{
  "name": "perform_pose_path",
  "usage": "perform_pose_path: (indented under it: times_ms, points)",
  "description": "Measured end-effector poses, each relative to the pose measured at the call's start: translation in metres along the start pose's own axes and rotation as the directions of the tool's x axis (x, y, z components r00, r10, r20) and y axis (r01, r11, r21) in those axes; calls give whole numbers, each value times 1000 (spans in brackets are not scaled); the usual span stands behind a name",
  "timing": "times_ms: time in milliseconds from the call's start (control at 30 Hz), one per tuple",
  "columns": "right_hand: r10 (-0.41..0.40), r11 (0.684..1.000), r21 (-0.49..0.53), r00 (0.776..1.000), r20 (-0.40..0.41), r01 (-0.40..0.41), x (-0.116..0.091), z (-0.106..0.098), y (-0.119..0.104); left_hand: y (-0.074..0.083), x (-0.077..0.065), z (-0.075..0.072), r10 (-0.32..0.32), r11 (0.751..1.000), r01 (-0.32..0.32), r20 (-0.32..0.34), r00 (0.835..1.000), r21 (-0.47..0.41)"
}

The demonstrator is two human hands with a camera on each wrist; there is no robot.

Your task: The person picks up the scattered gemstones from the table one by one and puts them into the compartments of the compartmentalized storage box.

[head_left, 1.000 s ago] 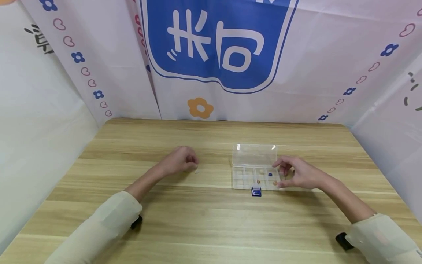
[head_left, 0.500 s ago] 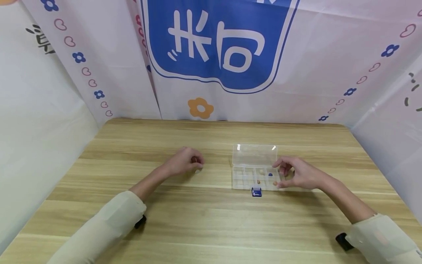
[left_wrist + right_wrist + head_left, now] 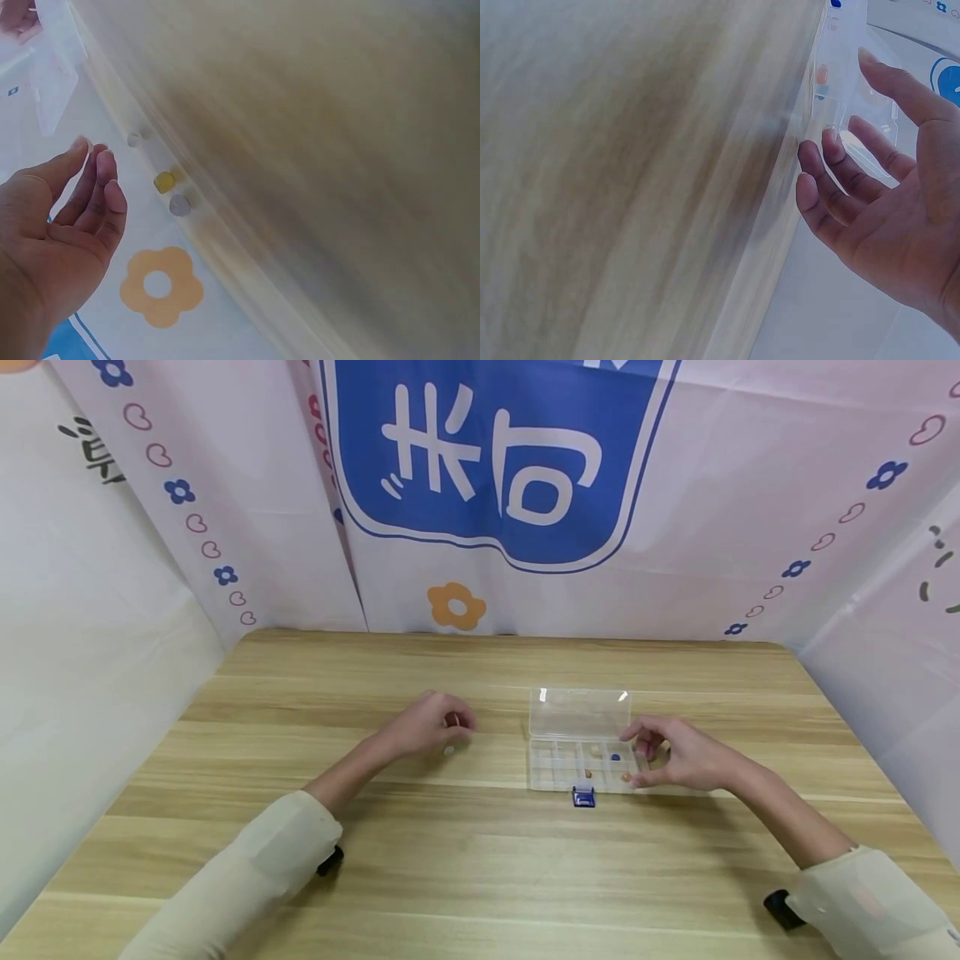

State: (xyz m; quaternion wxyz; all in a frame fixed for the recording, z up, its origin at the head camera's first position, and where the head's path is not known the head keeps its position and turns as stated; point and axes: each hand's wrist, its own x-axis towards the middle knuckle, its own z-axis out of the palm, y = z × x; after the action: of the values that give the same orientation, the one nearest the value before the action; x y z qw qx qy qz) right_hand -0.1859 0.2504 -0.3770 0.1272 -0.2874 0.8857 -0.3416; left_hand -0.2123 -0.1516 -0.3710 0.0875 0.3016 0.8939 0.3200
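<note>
Left hand low over the worktop, thumb and fingers drawn close; head view does not show whether they hold anything. A small clear bead lies on the wood just under it. Well to its right, a clear plastic box, lid raised at the back, blue latch at the front; pale, blue and orange beads sit in its right half. Right hand holds the box's right end, thumb at the front corner, forefinger toward the back. Left wrist view: thumb and fingertips almost meeting, cannot tell if a bead is between; a yellow bead and a greyish bead near the clear one. Right wrist view: fingers loosely bent, gaps between them, an orange bead visible through the box wall.
</note>
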Motion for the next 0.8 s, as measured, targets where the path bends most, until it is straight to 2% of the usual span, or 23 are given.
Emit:
perform_pose_path:
  times_ms: [167,300,533,800]
  points:
    - [2,1000,0,1000,0,-2,0,0,-1,3,1,2,37,999,-37,-13,999,-1]
    - [5,1000,-1,1000,0,-5,0,0,-1,6,3,2,42,999,-43,-20,999,-22]
    - [-1,1000,2,1000,2,1,0,0,0,11,8,3,26,995,-27,-5,1000,-97]
    - [5,1000,0,1000,2,-5,0,0,0,17,10,5,63,979,-63,-10,998,-194]
